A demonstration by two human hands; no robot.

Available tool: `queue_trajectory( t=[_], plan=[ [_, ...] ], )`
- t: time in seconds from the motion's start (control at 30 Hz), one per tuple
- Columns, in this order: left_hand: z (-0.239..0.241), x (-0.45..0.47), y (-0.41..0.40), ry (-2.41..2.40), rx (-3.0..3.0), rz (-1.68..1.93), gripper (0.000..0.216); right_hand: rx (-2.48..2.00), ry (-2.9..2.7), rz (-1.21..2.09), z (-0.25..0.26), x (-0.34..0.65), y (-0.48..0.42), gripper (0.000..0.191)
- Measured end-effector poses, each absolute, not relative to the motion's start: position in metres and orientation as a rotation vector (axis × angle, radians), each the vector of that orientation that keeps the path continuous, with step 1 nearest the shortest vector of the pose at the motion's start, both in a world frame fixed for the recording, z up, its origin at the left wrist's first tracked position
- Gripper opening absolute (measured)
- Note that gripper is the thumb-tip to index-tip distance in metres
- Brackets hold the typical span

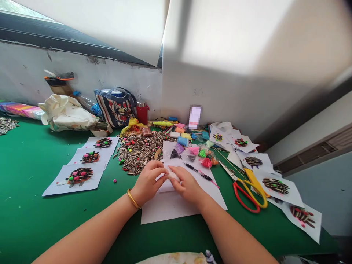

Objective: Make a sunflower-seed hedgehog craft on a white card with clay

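My left hand (150,182) and my right hand (189,184) meet over white paper (176,212) on the green table. Between the fingertips of both is a small, crinkled clear plastic bag (173,171) with something whitish inside; my fingers hide part of it. A gold bangle (133,200) circles my left wrist. Just beyond my hands, several small bags of coloured modelling clay (205,161) lie on the paper, beside a black pen (198,171). A heap of striped sunflower seeds (140,152) with small coloured balls spreads to the left of them.
Seed-decorated hedgehog cards (63,185) lie at left, more cards (283,187) at right. Scissors (244,189) with red and yellow handles and a yellow cutter (255,181) rest on the right. Against the wall stand a phone (195,117), a red flask (142,113) and bags (117,108).
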State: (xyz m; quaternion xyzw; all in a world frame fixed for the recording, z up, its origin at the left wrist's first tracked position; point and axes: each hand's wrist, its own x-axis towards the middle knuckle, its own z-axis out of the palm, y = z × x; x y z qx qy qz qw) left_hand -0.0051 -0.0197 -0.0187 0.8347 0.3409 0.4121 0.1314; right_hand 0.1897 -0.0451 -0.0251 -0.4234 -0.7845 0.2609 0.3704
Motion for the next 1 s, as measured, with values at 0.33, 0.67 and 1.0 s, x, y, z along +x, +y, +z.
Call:
queue_trajectory(
  t=[0.33,0.67,1.0],
  plan=[
    [-0.0218,-0.0049,-0.0172,1.116,2.245,1.154,0.018,-1.062,-1.991,0.625,-0.0287,0.1904,-0.0481,0.055],
    [-0.0222,-0.0010,-0.0146,1.139,2.171,1.099,0.005,-1.041,-1.965,0.540,-0.0353,0.1875,-0.0451,0.062],
    [-0.0271,-0.0034,-0.0190,1.225,2.335,1.248,0.016,-1.105,-1.894,0.609,-0.0312,0.1881,-0.0460,0.055]
  ],
)
